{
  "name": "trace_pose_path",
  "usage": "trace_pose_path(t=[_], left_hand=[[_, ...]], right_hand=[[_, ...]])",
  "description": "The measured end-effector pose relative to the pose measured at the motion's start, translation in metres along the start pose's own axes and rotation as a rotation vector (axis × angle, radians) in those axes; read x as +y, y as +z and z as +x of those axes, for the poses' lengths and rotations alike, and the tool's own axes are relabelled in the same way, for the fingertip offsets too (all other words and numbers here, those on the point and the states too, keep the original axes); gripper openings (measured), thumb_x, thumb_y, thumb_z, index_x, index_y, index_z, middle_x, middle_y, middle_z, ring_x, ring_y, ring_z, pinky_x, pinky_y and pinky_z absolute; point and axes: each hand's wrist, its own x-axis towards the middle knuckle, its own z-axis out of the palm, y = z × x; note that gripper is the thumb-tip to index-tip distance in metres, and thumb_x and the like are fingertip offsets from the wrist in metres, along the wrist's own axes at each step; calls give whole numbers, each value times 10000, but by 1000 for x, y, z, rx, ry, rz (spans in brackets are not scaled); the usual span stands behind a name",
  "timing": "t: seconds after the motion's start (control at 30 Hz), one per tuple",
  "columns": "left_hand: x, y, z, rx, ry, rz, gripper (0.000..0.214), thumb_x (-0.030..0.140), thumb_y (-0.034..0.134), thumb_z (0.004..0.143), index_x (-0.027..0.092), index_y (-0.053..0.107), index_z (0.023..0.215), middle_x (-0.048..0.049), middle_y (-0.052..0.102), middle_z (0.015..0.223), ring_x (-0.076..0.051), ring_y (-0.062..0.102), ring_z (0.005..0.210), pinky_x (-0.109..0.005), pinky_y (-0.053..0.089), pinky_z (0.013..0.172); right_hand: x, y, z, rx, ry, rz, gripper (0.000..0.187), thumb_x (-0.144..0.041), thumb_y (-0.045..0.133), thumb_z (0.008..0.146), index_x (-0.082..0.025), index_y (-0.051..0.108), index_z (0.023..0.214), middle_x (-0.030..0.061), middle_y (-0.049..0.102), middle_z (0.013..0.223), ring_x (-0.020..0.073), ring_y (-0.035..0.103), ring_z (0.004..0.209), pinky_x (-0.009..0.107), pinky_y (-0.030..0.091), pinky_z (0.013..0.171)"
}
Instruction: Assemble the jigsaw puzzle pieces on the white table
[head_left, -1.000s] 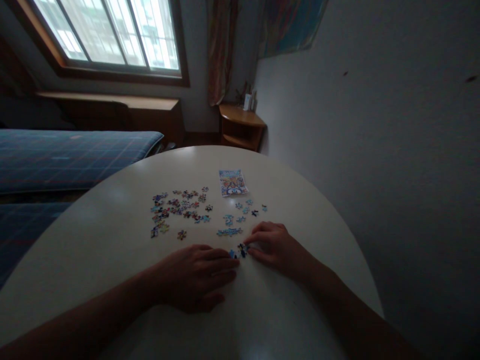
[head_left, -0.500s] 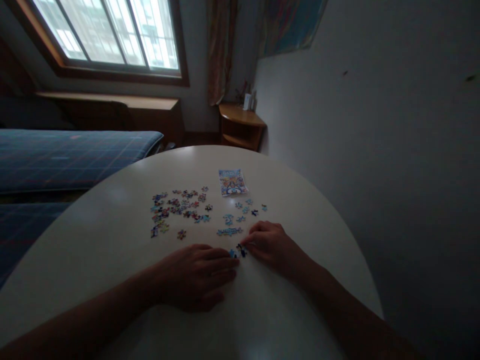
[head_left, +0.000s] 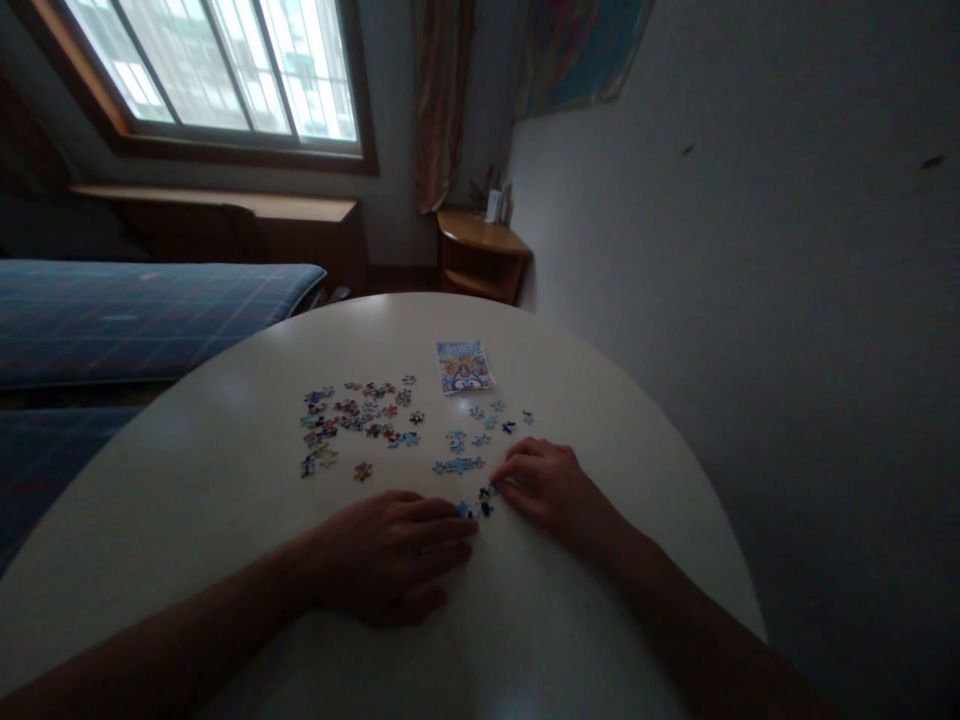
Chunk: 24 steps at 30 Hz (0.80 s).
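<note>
Daylight enters through a wide brown-framed window [head_left: 247, 70] beside a patterned orange-brown curtain [head_left: 441, 100]. A blue plaid mattress [head_left: 150, 315] lies left of the round, glossy white surface [head_left: 225, 480]; a wooden corner cabinet [head_left: 480, 232] stands beside the dim grey wall [head_left: 712, 300].

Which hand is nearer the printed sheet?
Right: the right hand is on the near side of the printed sheet, to its right; the left hand is farther toward the viewer, to its left.
</note>
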Motion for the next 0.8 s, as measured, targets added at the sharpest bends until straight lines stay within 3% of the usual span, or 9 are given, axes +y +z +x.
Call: trace_pose_path(t=[0.27, 0.43, 0.57, 0.8], left_hand=[[1, 3, 0, -13, 5, -26, 277, 300, 509, 949, 154, 616, 1157, -77, 689, 1224, -222, 651, 1041, -344, 546, 859], [2, 0, 1, 5, 17, -49, 277, 292, 509, 951, 146, 612, 1162, -80, 695, 1210, -223, 655, 1019, -346, 554, 843], [2, -1, 2, -8, 15, -56, 270, 287, 512, 948, 157, 609, 1164, -85, 690, 1216, -218, 653, 1025, -340, 550, 858], [2, -1, 2, -20, 15, -86, 267, 283, 513, 943, 157, 598, 1162, -96, 692, 1186, -220, 652, 1026, -339, 550, 856]], right_hand=[[10, 0, 1, 46, 58, -18, 81, -205, 665, 845, -229, 726, 892, 47, 708, 977, 204, 646, 942, 374, 455, 873], [22, 2, 7, 150, 144, -148, 262, -273, 587, 908, -238, 686, 1148, 93, 677, 1154, 265, 596, 1088, 457, 434, 939], [32, 5, 16, 184, 170, -253, 346, -295, 551, 931, -233, 653, 1256, 114, 638, 1226, 287, 558, 1139, 460, 432, 962], [25, -2, 24, 126, 211, -355, 300, -310, 563, 920, -265, 709, 1179, 107, 639, 1212, 304, 539, 1123, 452, 432, 910]])
